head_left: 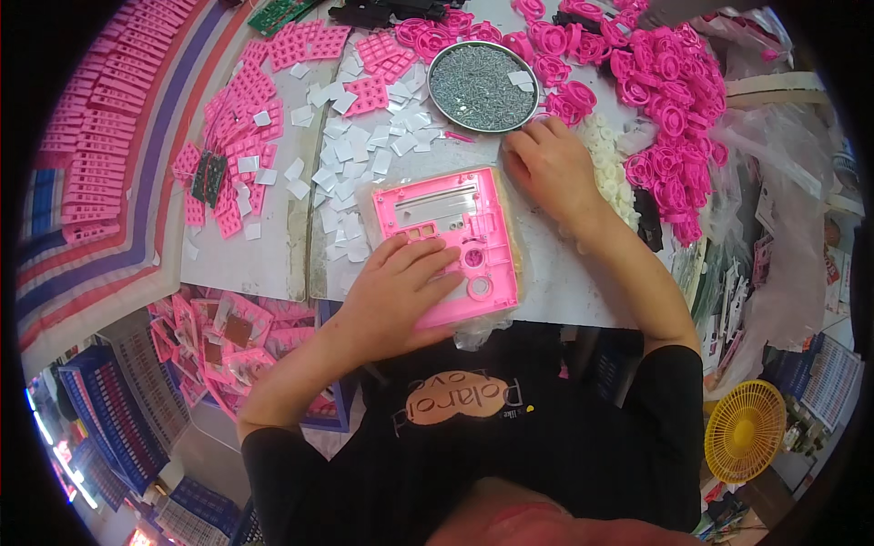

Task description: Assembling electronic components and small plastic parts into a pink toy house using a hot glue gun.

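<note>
A pink plastic housing [496, 241] lies on a padded block wrapped in clear plastic [375, 214], near the table's front edge. A silvery panel [435, 208] is set in its upper part, with small square openings and round bosses below. My left hand [391, 291] rests across the housing's lower left, fingers stretched over it and thumb by the near edge. Just off the housing's upper right, my right hand [553, 168] has its fingers curled together beside the rim of a round metal tray [431, 98] of small screws. What those fingertips hold, if anything, is hidden.
White square pieces [350, 159] and pink button pads [246, 100] are scattered left of the tray. Pink ring-shaped parts [669, 118] are heaped at the right, beside small white parts [605, 168]. Pink frames [223, 332] fill a bin below left. A yellow basket [745, 431] stands lower right.
</note>
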The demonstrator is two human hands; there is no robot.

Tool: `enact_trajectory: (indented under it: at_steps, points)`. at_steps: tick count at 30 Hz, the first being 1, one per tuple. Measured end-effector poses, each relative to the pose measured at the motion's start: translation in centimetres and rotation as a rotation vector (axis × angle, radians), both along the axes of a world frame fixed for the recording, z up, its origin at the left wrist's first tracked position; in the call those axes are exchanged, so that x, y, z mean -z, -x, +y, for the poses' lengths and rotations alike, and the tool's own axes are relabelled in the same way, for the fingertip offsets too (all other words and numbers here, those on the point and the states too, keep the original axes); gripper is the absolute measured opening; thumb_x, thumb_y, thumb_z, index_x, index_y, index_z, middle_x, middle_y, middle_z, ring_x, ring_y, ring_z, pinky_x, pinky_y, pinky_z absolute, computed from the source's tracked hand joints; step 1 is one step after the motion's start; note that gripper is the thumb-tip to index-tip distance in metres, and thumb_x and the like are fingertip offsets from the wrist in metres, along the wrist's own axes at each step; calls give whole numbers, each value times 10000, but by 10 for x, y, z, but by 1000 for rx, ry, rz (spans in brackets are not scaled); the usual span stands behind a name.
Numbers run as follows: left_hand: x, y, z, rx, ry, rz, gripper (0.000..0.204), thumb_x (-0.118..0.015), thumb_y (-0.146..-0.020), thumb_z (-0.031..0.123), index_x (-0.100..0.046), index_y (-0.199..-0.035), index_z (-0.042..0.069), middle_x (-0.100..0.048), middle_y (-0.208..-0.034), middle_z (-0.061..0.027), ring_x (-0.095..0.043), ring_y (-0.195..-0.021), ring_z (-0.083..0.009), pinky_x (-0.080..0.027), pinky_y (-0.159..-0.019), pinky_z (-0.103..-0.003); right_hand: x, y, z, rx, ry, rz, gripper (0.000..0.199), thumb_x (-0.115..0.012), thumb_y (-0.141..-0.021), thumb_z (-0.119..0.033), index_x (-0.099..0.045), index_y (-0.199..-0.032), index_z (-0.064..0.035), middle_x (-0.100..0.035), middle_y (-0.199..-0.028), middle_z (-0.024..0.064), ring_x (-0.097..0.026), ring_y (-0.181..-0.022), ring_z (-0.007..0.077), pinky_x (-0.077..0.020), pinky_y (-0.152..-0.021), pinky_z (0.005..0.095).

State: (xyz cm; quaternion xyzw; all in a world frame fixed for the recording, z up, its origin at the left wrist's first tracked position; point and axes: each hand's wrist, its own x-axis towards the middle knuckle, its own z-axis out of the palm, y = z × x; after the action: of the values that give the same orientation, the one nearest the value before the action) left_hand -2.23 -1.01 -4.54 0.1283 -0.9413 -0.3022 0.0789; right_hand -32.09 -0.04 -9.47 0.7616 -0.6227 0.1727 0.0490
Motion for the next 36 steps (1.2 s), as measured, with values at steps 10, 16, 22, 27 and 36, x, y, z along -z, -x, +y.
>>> enact_trajectory:
  at_steps: [10, 16, 22, 27, 36]
  points:
    - [-2, 61, -36, -361, -586, 245, 171, -693, -912, 160, -628, -927, 2, -628, -720, -86, -597, -577, -154, -486, -568, -302, -72, -43, 25, -267, -61, -518, 266, -707, -827, -36, -635, -1083, -39, -607, -848, 97, -617, -789, 256, -514, -690, 354]
    - [1, 57, -7, -583, -597, 447, 187, -716, -910, 146, -619, -863, -7, -598, -650, -76, -584, -570, -105, -451, -505, -295, -58, -72, 49, 55, -150, -1224, 158, -715, -886, -41, -659, -1024, 11, -682, -881, 49, -640, -728, 84, -519, -625, 243]
    - [1, 35, 1, -427, -187, 303, 201, -749, -831, 112, -644, -984, 34, -654, -919, -95, -648, -852, -228, -503, -725, -368, -52, -81, 50, 21, -29, -927, 147, -738, -839, -28, -673, -970, -17, -667, -823, 73, -636, -665, 148, -506, -612, 264]
    - [16, 12, 5, -194, 146, 47, 364, -760, -749, 171, -647, -1083, 77, -600, -1208, -86, -519, -1227, -290, -387, -1032, -507, -59, -68, 60, -138, -235, -444, 134, -732, -804, -90, -628, -882, -58, -626, -782, 85, -613, -697, 251, -497, -581, 367]
    - [25, 12, 5, -226, 116, 91, 332, -748, -751, 182, -653, -1056, 90, -596, -1205, -72, -505, -1249, -272, -338, -1082, -499, -36, -86, 65, -113, -283, -87, 177, -711, -786, -125, -558, -841, -58, -615, -752, 80, -623, -726, 274, -507, -571, 397]
